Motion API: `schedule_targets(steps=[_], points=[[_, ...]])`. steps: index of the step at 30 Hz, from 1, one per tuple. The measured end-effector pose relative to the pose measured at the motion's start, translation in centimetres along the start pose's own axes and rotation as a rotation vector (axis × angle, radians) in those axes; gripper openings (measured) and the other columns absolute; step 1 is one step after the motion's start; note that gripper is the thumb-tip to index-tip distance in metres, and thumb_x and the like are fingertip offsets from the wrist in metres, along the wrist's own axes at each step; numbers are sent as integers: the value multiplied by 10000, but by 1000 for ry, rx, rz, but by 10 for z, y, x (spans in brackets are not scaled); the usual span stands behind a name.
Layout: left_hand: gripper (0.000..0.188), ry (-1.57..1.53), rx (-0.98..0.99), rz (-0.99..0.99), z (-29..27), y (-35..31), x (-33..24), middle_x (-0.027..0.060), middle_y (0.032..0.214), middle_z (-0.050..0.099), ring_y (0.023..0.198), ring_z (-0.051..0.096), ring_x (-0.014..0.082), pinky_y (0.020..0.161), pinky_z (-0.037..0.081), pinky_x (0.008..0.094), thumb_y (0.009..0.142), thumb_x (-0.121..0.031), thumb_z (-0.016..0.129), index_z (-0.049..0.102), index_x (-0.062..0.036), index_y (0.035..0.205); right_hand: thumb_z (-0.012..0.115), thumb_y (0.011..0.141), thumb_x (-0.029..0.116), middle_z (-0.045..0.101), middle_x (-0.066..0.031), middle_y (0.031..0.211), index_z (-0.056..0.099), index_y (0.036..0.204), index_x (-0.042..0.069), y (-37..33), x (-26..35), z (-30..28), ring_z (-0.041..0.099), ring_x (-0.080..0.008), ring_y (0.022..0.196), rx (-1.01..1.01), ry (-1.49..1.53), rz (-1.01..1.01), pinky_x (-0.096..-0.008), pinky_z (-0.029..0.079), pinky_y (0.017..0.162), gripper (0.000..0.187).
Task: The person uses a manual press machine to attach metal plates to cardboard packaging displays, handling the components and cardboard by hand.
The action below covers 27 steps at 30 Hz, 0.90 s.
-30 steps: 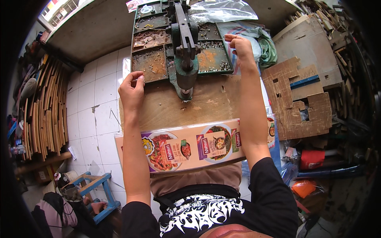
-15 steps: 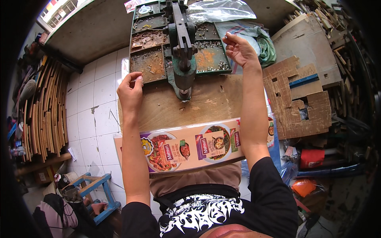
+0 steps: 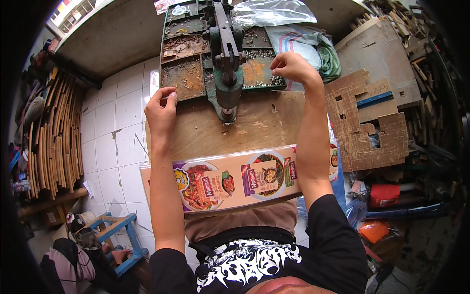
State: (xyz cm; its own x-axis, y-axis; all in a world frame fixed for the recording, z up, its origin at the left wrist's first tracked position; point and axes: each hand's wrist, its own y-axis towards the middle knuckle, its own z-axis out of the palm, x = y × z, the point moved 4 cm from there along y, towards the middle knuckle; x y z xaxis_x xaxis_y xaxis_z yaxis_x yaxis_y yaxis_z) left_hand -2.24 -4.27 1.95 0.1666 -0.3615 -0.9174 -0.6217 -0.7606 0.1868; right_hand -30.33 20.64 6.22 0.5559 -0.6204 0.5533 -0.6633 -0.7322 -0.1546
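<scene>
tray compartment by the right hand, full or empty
Partly filled: in the compartment by the right hand, small metal pieces gather toward the back and right, while the orange-stained middle looks mostly bare.

Black shirt (image 3: 313, 262) at 6 o'clock, jagged white print (image 3: 249, 264) across chest. Left sleeve (image 3: 171, 269) at 7, right sleeve (image 3: 338, 235) at 4: short, black, plain. Brown legwear (image 3: 245, 216) beyond hem. Left hand (image 3: 160, 112), right hand (image 3: 296, 68) bare.
</scene>
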Motion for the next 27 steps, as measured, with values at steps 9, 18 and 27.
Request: schedule_targets(steps=[9,18,27], points=[[156,-6,6,7,4,2,-1,29,869,699,733,616,85,697,504,227,905,-95,636,709,-20,1020,723,813,173,735,-130,881,743,990,36,2,17,12,692,-209,768,22,-100,-54,-318,539,732,225],[153,-79,-69,21,-4,1,7,49,782,700,673,621,98,643,496,254,877,-100,638,720,-8,968,687,895,263,730,-51,844,748,1001,80,-113,88,-90,657,-149,716,-649,47,-183,-275,500,659,220],[147,-46,-72,44,-2,1,16,48,848,718,709,643,95,676,516,239,885,-86,633,711,-4,979,701,887,192,706,-62,836,713,979,14,-200,84,-38,602,-117,706,-452,13,-210,-271,459,598,200]])
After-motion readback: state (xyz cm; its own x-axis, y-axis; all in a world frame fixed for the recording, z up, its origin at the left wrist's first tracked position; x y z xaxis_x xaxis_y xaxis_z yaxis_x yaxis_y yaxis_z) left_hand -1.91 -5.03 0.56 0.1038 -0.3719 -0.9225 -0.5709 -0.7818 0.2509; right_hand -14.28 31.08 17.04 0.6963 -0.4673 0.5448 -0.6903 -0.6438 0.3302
